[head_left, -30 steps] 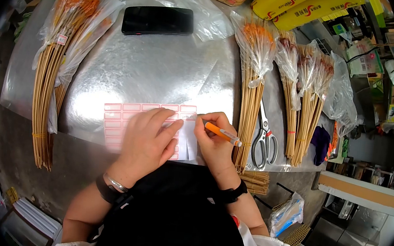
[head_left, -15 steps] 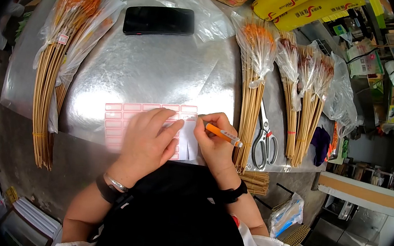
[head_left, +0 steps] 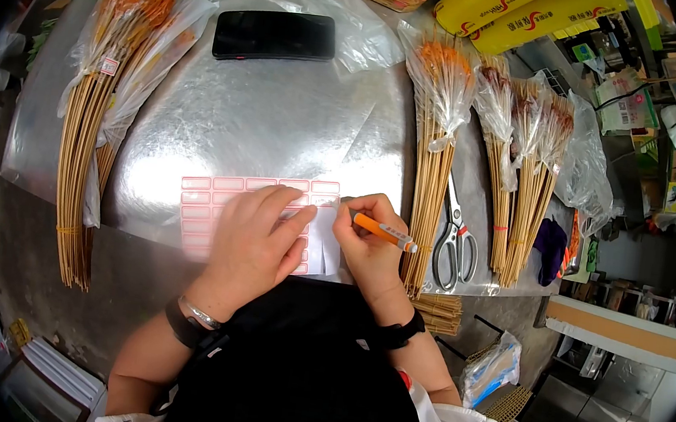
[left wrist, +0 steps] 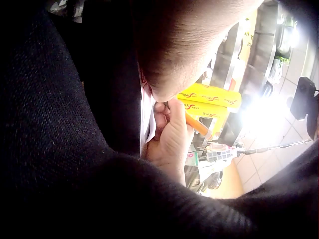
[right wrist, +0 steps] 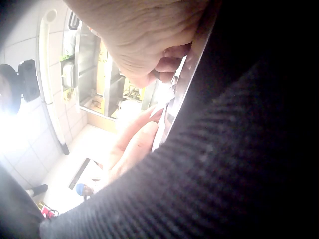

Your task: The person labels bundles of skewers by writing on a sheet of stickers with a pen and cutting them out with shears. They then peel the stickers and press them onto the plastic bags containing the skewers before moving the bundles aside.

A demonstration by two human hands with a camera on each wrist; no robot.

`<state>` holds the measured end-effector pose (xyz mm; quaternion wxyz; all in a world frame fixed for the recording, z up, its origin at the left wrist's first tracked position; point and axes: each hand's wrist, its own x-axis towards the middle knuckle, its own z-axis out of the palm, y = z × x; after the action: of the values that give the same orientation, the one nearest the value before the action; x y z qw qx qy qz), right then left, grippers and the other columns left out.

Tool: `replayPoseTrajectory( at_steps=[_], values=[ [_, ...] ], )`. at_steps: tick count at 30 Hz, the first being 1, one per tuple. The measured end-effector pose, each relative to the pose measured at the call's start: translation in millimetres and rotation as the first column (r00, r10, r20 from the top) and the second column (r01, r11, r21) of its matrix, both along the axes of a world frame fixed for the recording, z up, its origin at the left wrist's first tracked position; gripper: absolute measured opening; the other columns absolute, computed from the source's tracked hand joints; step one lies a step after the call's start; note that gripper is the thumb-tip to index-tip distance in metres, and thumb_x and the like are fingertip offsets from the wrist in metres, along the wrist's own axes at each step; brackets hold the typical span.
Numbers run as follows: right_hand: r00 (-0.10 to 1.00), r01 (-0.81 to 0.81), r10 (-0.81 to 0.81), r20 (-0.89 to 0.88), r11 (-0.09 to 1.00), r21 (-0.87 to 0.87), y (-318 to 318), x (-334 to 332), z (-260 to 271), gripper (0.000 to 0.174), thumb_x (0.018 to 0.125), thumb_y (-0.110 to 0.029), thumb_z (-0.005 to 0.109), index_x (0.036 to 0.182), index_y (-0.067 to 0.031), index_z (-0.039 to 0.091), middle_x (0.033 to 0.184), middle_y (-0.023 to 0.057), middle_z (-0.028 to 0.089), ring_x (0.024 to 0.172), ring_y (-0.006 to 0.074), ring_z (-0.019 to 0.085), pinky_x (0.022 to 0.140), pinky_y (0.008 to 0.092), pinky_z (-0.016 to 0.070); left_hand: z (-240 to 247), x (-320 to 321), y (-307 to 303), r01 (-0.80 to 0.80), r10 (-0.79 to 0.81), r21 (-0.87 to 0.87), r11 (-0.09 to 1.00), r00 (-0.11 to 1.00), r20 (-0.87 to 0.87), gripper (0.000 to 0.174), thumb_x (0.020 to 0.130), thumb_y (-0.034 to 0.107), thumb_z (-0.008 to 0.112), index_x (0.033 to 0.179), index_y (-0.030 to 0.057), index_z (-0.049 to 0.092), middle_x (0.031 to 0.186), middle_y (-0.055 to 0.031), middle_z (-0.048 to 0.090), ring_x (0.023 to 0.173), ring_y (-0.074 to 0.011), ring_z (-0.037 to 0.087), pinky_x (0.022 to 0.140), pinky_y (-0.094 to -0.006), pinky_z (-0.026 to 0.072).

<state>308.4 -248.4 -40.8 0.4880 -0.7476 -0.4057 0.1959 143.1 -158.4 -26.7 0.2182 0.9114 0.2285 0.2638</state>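
A white label sheet with red-outlined boxes lies at the table's near edge in the head view. My left hand rests flat over its middle, fingers relaxed and covering several labels. At the sheet's right side my right hand pinches an orange pen, its tip end near the top right labels. In the left wrist view the right hand and the orange pen show beyond my left hand. The right wrist view has my right hand near, the left hand beyond.
Bundles of bagged skewers stand out left and right, with more farther right. Scissors lie between the right bundles. A black phone lies on the metal table, beside clear plastic. Yellow rolls are at the back.
The head view has shifted very slightly. Both hands keep almost the same place, with the pen still pinched in my right hand.
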Motion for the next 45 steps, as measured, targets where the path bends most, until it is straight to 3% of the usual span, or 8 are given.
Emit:
replayPoseTrajectory(
  at_steps=[2, 5, 8, 35, 38, 41, 45],
  values=[
    [1.0, 0.012, -0.012, 0.017, 1.0, 0.006, -0.5, -0.2, -2.0, 0.016, 0.084, -0.007, 0.074, 0.087, -0.0033, 0.059, 0.07, 0.0013, 0.062, 0.058, 0.0058, 0.056, 0.054, 0.0217, 0.0477, 0.3, 0.1, 0.1, -0.001, 0.001, -0.003, 1.0, 1.0, 0.005, 0.041, 0.073, 0.01, 0.073, 0.113, 0.0082, 0.065, 0.121, -0.0104, 0.059, 0.111, -0.0299, 0.057, 0.089, -0.044, 0.0458],
    [0.983, 0.101, -0.093, -0.157, 0.994, 0.049, -2.1, -3.5, 2.9, 0.014, 0.085, -0.006, 0.073, 0.088, -0.0022, 0.06, 0.071, 0.001, 0.063, 0.06, 0.0054, 0.056, 0.055, 0.0217, 0.0479, -3.6, -0.7, -1.2, -0.01, 0.009, -0.021, 1.0, 1.0, -0.029, 0.045, 0.072, 0.011, 0.073, 0.117, 0.0122, 0.068, 0.126, -0.0097, 0.058, 0.116, -0.0303, 0.055, 0.095, -0.0442, 0.0434],
    [0.996, 0.057, -0.057, -0.071, 0.998, 0.002, -6.0, -1.0, 2.1, 0.013, 0.086, -0.005, 0.072, 0.09, -0.0009, 0.06, 0.072, 0.0009, 0.063, 0.062, 0.0048, 0.056, 0.056, 0.0213, 0.0481, -3.1, -0.4, -1.9, -0.013, 0.012, -0.015, 1.0, 0.999, -0.037, 0.046, 0.071, 0.011, 0.073, 0.117, 0.0124, 0.068, 0.126, -0.0097, 0.058, 0.116, -0.0302, 0.055, 0.095, -0.0444, 0.0434],
    [0.998, 0.02, -0.019, -0.057, 1.0, 0.006, -1.5, 0.3, 1.4, 0.014, 0.085, -0.005, 0.073, 0.088, -0.0018, 0.06, 0.073, 0.0012, 0.063, 0.062, 0.0041, 0.056, 0.055, 0.0204, 0.0474, -2.2, -0.9, -1.5, -0.011, 0.01, -0.015, 1.0, 0.999, -0.033, 0.046, 0.072, 0.01, 0.073, 0.118, 0.0122, 0.067, 0.126, -0.0095, 0.058, 0.116, -0.0303, 0.055, 0.095, -0.0441, 0.0439],
    [0.973, 0.097, -0.086, -0.216, 0.994, 0.043, -2.0, 0.5, 6.3, 0.014, 0.086, -0.004, 0.072, 0.088, -0.0016, 0.059, 0.073, 0.0012, 0.062, 0.063, 0.0039, 0.056, 0.055, 0.0201, 0.0466, -2.8, -1.2, -1.2, -0.008, 0.007, -0.017, 1.0, 0.999, -0.039, 0.047, 0.071, 0.01, 0.073, 0.118, 0.0127, 0.068, 0.127, -0.009, 0.058, 0.116, -0.0302, 0.055, 0.095, -0.0441, 0.0439],
    [0.964, 0.105, -0.085, -0.253, 0.992, 0.065, -2.4, 3.4, 6.6, 0.014, 0.086, -0.005, 0.072, 0.089, -0.0013, 0.059, 0.072, 0.001, 0.062, 0.063, 0.0037, 0.056, 0.055, 0.0197, 0.0461, -3.0, -0.8, -2.0, -0.014, 0.014, 0.002, 1.0, 0.999, -0.051, 0.048, 0.071, 0.01, 0.073, 0.119, 0.0131, 0.068, 0.127, -0.0087, 0.057, 0.116, -0.03, 0.055, 0.095, -0.0441, 0.0439],
    [0.991, 0.066, -0.064, -0.114, 0.998, 0.011, -3.7, 5.4, 4.7, 0.014, 0.087, -0.005, 0.072, 0.09, -0.0015, 0.059, 0.071, 0.0006, 0.061, 0.062, 0.0036, 0.056, 0.055, 0.0198, 0.0465, -3.8, -1.3, -1.5, -0.011, 0.011, -0.003, 1.0, 0.999, -0.051, 0.049, 0.07, 0.01, 0.073, 0.119, 0.0134, 0.067, 0.128, -0.0087, 0.057, 0.116, -0.0299, 0.055, 0.095, -0.0434, 0.0437]
  ],
)
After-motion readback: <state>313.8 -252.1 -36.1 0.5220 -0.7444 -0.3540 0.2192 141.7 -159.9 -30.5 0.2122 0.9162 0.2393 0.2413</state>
